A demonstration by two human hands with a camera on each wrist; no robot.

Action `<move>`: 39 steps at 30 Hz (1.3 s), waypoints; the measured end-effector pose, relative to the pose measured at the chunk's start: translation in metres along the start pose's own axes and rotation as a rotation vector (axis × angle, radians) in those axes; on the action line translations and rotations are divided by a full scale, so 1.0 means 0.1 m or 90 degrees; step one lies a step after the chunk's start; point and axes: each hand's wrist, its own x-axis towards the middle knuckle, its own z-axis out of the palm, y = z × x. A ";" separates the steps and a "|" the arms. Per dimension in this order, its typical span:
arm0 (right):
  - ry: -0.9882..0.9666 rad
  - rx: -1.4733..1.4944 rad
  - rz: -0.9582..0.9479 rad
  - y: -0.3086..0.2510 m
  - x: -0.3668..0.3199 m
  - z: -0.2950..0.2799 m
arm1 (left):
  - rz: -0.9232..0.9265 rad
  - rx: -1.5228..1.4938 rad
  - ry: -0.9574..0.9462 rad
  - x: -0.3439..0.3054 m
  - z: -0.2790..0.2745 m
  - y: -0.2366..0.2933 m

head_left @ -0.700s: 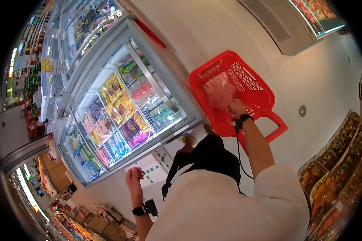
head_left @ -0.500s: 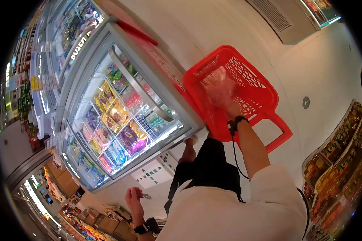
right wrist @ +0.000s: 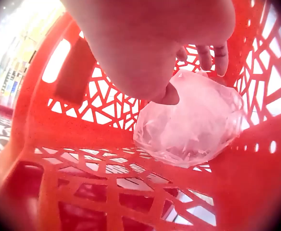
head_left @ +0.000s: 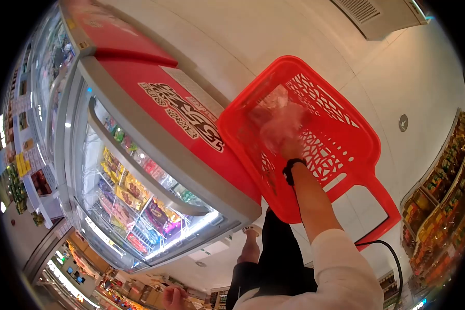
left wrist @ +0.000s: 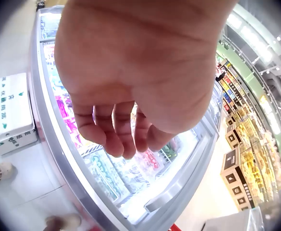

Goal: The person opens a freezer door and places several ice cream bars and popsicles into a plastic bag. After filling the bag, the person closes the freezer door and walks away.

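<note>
My right hand (head_left: 290,148) is reached down inside a red plastic shopping basket (head_left: 359,168). Beneath it lies a clear plastic bag (right wrist: 193,120) with pale pinkish contents, blurred in the head view. In the right wrist view the thumb overlaps the bag's near edge, while the fingers (right wrist: 221,60) extend apart from it and are not wrapped round the bag. At the bottom of the head view my left hand (head_left: 174,298) hangs with loosely bent fingers and holds nothing. The left wrist view has its palm in front of a lit freezer (left wrist: 183,187).
The glass-topped freezer (head_left: 201,173), with a red end panel, stands left of the basket and holds several bright packages. Shelves of packaged goods (head_left: 442,191) line the right side. A white box (left wrist: 10,108) sits on the floor by the freezer. Pale tiled floor (head_left: 315,31) stretches beyond.
The view has shifted toward the freezer's red end, and the basket appears larger. My right hand reaches deeper into the basket. The left hand has dropped toward the bottom edge.
</note>
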 end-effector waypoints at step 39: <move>0.114 1.123 -0.157 -1.57 -3.21 -4.89 | 0.570 -0.520 -0.185 0.74 -1.02 -0.37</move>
